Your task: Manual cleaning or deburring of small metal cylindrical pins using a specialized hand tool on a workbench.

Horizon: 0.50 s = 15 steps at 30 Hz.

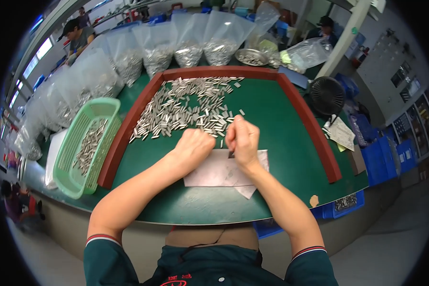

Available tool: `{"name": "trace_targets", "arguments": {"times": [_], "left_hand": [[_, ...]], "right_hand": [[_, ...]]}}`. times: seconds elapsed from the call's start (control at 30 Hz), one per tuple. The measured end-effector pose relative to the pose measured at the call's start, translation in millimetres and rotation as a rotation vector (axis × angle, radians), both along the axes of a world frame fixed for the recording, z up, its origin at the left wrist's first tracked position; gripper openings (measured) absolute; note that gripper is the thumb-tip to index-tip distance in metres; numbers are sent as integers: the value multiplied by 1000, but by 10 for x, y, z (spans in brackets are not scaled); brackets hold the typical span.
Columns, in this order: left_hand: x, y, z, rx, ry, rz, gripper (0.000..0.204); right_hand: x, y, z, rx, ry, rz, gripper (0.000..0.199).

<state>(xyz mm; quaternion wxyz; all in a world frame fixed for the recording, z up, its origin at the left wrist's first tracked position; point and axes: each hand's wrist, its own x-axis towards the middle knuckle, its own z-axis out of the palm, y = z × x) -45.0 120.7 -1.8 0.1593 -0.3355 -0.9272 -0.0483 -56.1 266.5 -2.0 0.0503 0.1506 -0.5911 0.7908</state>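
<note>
Many small silvery metal pieces lie spread over the far left and middle of the green tabletop. My left hand is closed at the near edge of this spread, its fingertips turned down and hidden. Just to its right, my right hand is raised with the fingers curled in, and a dark bit shows below its fingers. What either hand grips is too hidden to name. Beneath both wrists lies a pale pinkish sheet, with a corner of another sheet showing under it.
A dark red wooden rail borders the work area on three sides. On the left stands a green plastic basket holding metal pieces. Clear bags of parts line the back. A black fan and papers sit at right.
</note>
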Motion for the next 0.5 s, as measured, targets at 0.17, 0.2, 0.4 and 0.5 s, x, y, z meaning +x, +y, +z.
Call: {"name": "trace_targets", "arguments": {"times": [0.17,0.2,0.4,0.5], "left_hand": [[18,-117,-11,-71,4,33,11],[31,-136,-32,-59,-2,60,12],[72,-100,-143,92,9,272,13],[75,-190,-240,94,58,278,11]], "right_hand": [[36,-60,-37,21,47,-25,46],[47,-68,-34,9,48,-7,46],[72,-36,8,32,63,15,44],[85,-121,14,66,70,20,43]]}}
